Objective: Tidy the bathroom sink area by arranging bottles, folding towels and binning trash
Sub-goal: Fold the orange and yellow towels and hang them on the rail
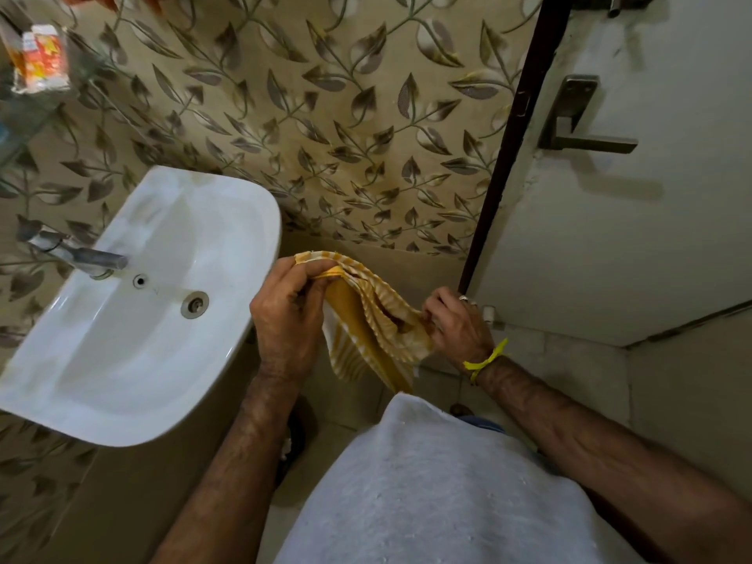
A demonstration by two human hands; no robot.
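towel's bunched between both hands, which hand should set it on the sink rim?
Left, probably. The left hand grips the yellow striped towel right beside the sink rim. The right hand pinches the far end, toward the door.

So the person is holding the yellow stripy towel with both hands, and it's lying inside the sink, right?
Not quite. Both hands, left hand and right hand, do hold the yellow stripy towel, but it is not in the sink. The head view shows it held in the air to the right of the sink.
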